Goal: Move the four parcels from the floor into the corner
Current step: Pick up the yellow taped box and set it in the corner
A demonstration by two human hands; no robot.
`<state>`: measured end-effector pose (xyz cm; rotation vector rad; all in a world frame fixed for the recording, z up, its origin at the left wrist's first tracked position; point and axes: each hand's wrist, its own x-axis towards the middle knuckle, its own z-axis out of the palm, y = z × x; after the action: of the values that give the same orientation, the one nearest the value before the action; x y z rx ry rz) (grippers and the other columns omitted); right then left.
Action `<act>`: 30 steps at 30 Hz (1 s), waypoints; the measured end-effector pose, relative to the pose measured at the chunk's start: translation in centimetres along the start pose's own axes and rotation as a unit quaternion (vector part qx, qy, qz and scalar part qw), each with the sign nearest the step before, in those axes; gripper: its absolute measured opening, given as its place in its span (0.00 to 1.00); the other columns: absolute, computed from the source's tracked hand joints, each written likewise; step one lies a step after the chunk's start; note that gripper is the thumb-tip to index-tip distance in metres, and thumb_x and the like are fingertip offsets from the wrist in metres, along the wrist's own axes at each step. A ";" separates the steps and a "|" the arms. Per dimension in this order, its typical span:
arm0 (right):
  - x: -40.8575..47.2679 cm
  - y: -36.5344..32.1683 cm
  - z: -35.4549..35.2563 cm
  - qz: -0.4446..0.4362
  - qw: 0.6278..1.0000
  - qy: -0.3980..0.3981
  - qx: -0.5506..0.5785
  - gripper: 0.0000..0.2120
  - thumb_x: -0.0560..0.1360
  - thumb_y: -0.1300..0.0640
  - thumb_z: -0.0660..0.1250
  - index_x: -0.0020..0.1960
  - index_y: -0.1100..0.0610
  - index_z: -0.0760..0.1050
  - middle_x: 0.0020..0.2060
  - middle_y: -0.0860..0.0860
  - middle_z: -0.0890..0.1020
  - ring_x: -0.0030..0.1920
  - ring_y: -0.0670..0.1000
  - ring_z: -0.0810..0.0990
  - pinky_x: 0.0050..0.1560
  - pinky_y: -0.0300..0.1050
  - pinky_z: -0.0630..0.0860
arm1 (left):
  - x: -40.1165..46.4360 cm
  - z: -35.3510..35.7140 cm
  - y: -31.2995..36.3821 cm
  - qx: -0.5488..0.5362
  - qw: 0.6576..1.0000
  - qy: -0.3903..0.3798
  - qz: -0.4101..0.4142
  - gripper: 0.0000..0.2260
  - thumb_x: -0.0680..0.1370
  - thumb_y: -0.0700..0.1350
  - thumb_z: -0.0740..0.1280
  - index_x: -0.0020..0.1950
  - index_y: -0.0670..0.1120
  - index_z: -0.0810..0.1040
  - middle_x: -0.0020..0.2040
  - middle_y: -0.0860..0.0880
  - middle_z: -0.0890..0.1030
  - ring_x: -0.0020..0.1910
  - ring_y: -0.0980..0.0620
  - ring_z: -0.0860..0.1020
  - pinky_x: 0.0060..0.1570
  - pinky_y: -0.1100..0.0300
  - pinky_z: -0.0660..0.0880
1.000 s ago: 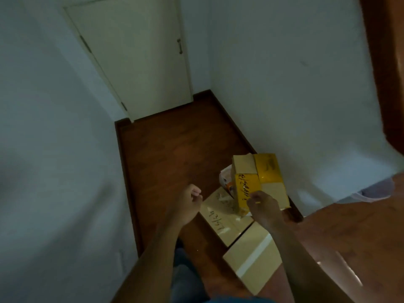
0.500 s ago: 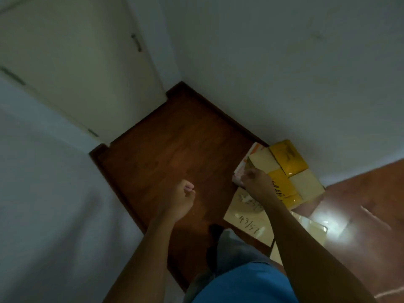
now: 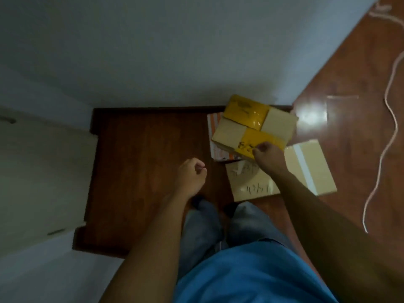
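- Lying on top of the pile beside the wall, the taped box [image 3: 254,125] sits tilted, its near edge raised off the striped parcel [image 3: 213,136] under it.
- Its yellow tape bands cross on the lid; the longer side runs from near-left to far-right, roughly along the skirting.
- Your right hand [image 3: 267,158] is on that near edge, fingers [image 3: 261,147] curled over the yellow band at the corner. The hold looks like a pinch on one corner only; the underside grip is hidden.
- Your left hand [image 3: 192,178] hangs apart over bare floor, loosely fisted, holding nothing visible. It is the farther hand from the box.
- Two flat parcels lie closer to you: the written one [image 3: 247,184] directly under your right wrist, the plain one [image 3: 310,169] just right of it.
- Judgement: the corner [image 3: 98,114] lies to your left, so the box must travel leftward across your body. A one-corner hold may let it swing; bring the left hand under the far-left side.
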<state>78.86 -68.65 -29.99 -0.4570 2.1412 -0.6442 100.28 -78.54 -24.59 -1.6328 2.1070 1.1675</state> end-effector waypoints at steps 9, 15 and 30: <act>10.3 9.1 5.7 0.144 0.973 0.163 0.073 0.22 0.79 0.53 0.67 0.69 0.63 0.74 0.65 0.62 0.78 0.64 0.61 0.77 0.61 0.52 0.72 | 22.2 8.3 -0.8 0.099 0.983 -0.111 0.103 0.08 0.80 0.49 0.64 0.58 0.49 0.76 0.59 0.49 0.72 0.53 0.52 0.73 0.50 0.58 0.69; 16.5 14.4 9.4 0.226 0.934 0.221 0.168 0.45 0.75 0.40 0.70 0.81 0.60 0.53 0.78 0.60 0.61 0.76 0.61 0.64 0.72 0.60 0.67 | 32.8 11.7 -1.6 0.028 0.996 -0.054 0.071 0.31 0.77 0.56 0.69 0.75 0.47 0.62 0.73 0.45 0.63 0.65 0.46 0.72 0.51 0.56 0.73; 18.1 18.4 14.0 0.207 0.873 0.276 0.344 0.37 0.65 0.30 0.73 0.59 0.53 0.62 0.58 0.54 0.73 0.57 0.57 0.78 0.56 0.62 0.80 | 38.5 14.6 -6.2 -0.127 0.967 -0.177 0.133 0.40 0.70 0.64 0.70 0.78 0.53 0.63 0.68 0.53 0.74 0.57 0.58 0.76 0.49 0.65 0.72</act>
<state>77.73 -67.38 -59.31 0.6331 2.2101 -1.3160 88.24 -96.01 -60.40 -1.1345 2.0456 1.7312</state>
